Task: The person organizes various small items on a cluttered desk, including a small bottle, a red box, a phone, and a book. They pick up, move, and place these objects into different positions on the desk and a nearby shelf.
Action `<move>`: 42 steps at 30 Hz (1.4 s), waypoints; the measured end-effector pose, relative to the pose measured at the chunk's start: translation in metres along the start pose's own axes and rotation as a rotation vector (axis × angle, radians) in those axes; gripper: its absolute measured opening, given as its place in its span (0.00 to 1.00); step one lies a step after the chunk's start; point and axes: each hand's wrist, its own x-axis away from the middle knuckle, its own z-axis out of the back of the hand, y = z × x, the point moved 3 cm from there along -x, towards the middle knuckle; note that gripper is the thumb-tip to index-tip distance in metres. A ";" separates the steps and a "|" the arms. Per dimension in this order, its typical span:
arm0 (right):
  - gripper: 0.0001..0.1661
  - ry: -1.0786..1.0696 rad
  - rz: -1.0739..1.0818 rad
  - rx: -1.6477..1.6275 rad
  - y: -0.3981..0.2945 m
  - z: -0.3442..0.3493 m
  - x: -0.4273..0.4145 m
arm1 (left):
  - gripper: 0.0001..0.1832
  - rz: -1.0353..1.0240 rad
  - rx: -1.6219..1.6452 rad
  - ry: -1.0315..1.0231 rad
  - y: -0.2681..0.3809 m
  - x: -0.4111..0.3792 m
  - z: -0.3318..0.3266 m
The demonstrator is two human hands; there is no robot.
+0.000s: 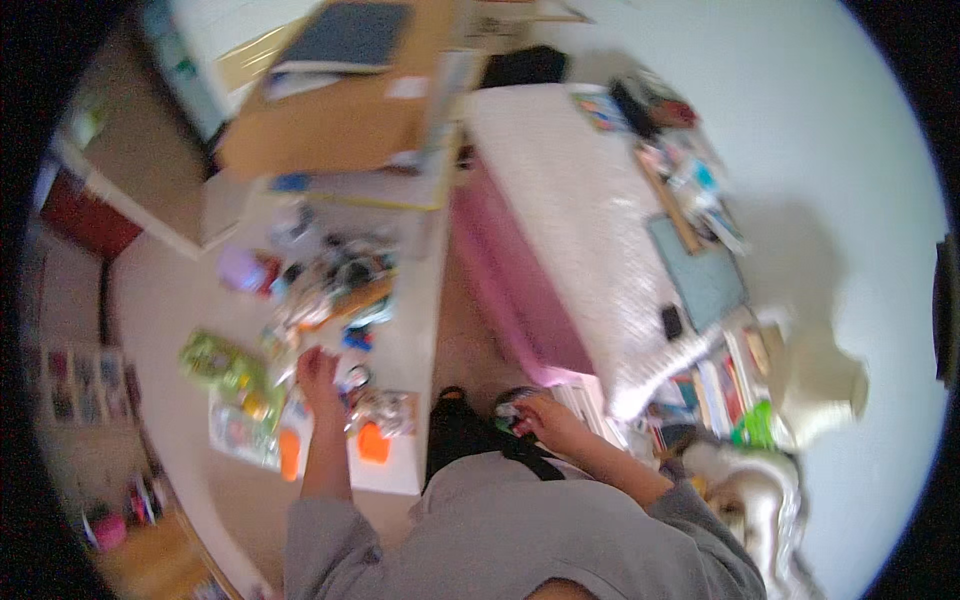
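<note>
My left hand (319,371) reaches over a cluttered white table (412,300). Blur hides its fingertips, so whether it grips anything is unclear. Close to its right side lies a small round item (358,375). Nearer to me on the table are a crinkled clear plastic packet (382,409) and an orange piece (373,442). Off the table's right edge, low in front of my body, my right hand (551,420) has its fingers curled around a small dark-and-white object (511,410), too blurred to name.
A green translucent bag (229,364) and a second orange piece (289,454) lie left of my left arm. Farther up the table are piled small items (345,270) and a brown board (337,131). A bed (570,210) with pink side, books (716,394) and a lamp (817,382) stand right.
</note>
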 end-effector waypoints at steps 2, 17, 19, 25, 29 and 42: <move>0.15 0.147 -0.067 0.016 0.001 0.025 0.008 | 0.11 0.090 -0.040 0.097 0.000 0.009 -0.012; 0.39 0.822 -0.654 0.347 0.183 0.212 0.027 | 0.12 0.381 -0.113 -0.321 -0.026 0.088 -0.097; 0.37 0.827 -0.604 0.497 0.198 0.211 0.017 | 0.13 0.325 -0.183 -0.327 -0.020 0.098 -0.087; 0.33 0.817 -0.556 0.587 0.213 0.228 0.034 | 0.09 0.296 -0.225 -0.258 -0.009 0.122 -0.043; 0.36 0.769 -0.577 0.657 0.214 0.232 0.040 | 0.09 0.274 -0.259 -0.168 0.008 0.145 -0.040; 0.35 0.752 -0.520 0.716 0.221 0.229 0.038 | 0.14 0.211 -0.349 0.145 0.022 0.215 -0.010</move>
